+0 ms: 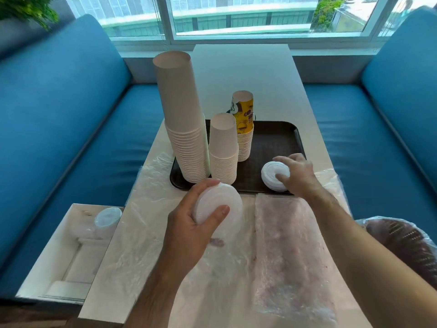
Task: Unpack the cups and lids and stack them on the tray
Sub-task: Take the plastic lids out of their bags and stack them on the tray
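We hold a stack of large white lids [218, 205] in our left hand [189, 227], thumb and fingers curled round its edge, just off the near edge of the dark tray [276, 136] and above the worktop [236, 67]. Our right hand [299, 176] has its grip on a short stack of small white lids [274, 175], fingers over the far rim and thumb on top; that stack sits on the tray's near right corner. On the tray's left side stand three inverted cup stacks: a tall plain stack [185, 129], a shorter plain stack [223, 147] just beside it, and a printed yellow stack [243, 124] behind. Loose clear plastic wrapping [290, 252] covers the near worktop. An open white box [63, 254] to the left holds another bagged lid stack [107, 216]. Risks, as we judge them: the tall cup stack is close to where the left-hand lids would land, so a knock from hand or forearm could topple it. The lids are thin and smooth; a slack grip could fan them out. The wrapping under the tray's near edge could drag and shift it.
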